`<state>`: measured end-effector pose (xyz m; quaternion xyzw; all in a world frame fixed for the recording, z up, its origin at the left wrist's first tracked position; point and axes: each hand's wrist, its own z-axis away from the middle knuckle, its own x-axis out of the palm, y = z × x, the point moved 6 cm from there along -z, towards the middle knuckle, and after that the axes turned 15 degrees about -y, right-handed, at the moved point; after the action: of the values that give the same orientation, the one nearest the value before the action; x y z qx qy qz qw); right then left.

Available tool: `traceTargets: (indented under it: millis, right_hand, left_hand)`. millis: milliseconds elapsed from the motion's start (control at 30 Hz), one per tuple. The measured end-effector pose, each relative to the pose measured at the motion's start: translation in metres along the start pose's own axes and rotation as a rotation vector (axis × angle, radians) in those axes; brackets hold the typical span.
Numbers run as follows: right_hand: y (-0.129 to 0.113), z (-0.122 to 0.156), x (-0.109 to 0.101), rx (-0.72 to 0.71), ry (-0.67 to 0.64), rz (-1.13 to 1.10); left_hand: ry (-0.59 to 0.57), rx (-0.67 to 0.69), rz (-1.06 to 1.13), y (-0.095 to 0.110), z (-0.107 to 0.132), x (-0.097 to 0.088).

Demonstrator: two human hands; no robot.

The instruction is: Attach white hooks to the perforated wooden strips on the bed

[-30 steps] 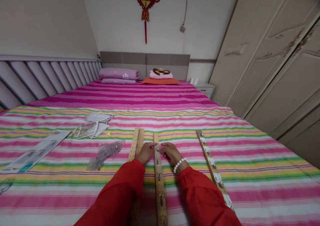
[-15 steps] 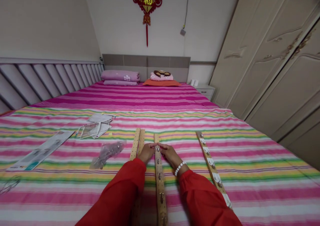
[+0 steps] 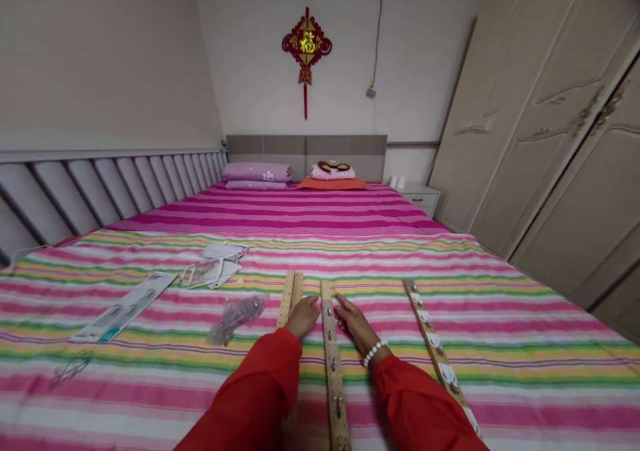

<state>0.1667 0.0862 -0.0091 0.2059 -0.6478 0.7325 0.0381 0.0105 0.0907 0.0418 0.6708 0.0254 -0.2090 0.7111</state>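
A long perforated wooden strip (image 3: pixel 334 371) with small metal hooks lies lengthwise on the striped bed between my hands. My left hand (image 3: pixel 305 316) rests against its left side near the far end, fingers laid forward and holding nothing. On the strip's right side lies my right hand (image 3: pixel 351 319), fingers stretched flat, a white bead bracelet (image 3: pixel 374 352) on the wrist. Both arms are in red sleeves. A pair of bare wooden strips (image 3: pixel 290 290) lies just left of my left hand. Another strip with white hooks (image 3: pixel 434 342) lies to the right.
A clear plastic bag of small metal parts (image 3: pixel 236 316) lies left of the strips. Further left are torn packets (image 3: pixel 215 270) and a long card package (image 3: pixel 125 304). Pillows (image 3: pixel 257 172) sit at the headboard. A wardrobe (image 3: pixel 550 138) stands along the right side.
My fingers, which were pinched together at a hook on the middle strip, have parted and flattened on either side of it. The view has tilted up and shifted slightly.
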Motion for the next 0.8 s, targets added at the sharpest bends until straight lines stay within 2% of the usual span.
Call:
traceTargets:
  millis: [100, 200, 267, 367, 500, 567, 633, 733, 800]
  right_hand:
    - [0.001, 0.002, 0.000, -0.020, 0.037, -0.036]
    - [0.001, 0.004, -0.001, -0.038, 0.057, -0.073]
    - [0.000, 0.006, 0.000, -0.056, 0.057, -0.093]
    - [-0.003, 0.012, 0.001, -0.062, 0.039, -0.102]
    - [-0.012, 0.025, 0.002, -0.051, 0.034, -0.073]
    - [-0.018, 0.033, 0.002, -0.047, 0.046, -0.059]
    - [-0.025, 0.041, 0.003, -0.051, 0.050, -0.046]
    - [-0.037, 0.048, 0.010, -0.077, 0.042, 0.007]
    - [-0.044, 0.049, 0.019, -0.094, 0.019, 0.049]
  left_hand:
    - [0.079, -0.016, -0.125, 0.006, 0.013, -0.040]
    - [0.184, -0.015, -0.236, 0.006, 0.032, -0.090]
    - [0.286, 0.022, -0.465, 0.007, 0.047, -0.119]
    - [0.258, -0.014, -0.737, -0.001, 0.059, -0.136]
    - [0.167, -0.036, -0.851, -0.008, 0.061, -0.135]
    - [0.177, -0.011, -0.768, -0.008, 0.061, -0.137]
    - [0.220, -0.003, -0.539, -0.009, 0.063, -0.143]
    - [0.297, -0.044, 0.006, -0.014, 0.071, -0.152]
    - [0.328, -0.084, 0.362, -0.015, 0.078, -0.150]
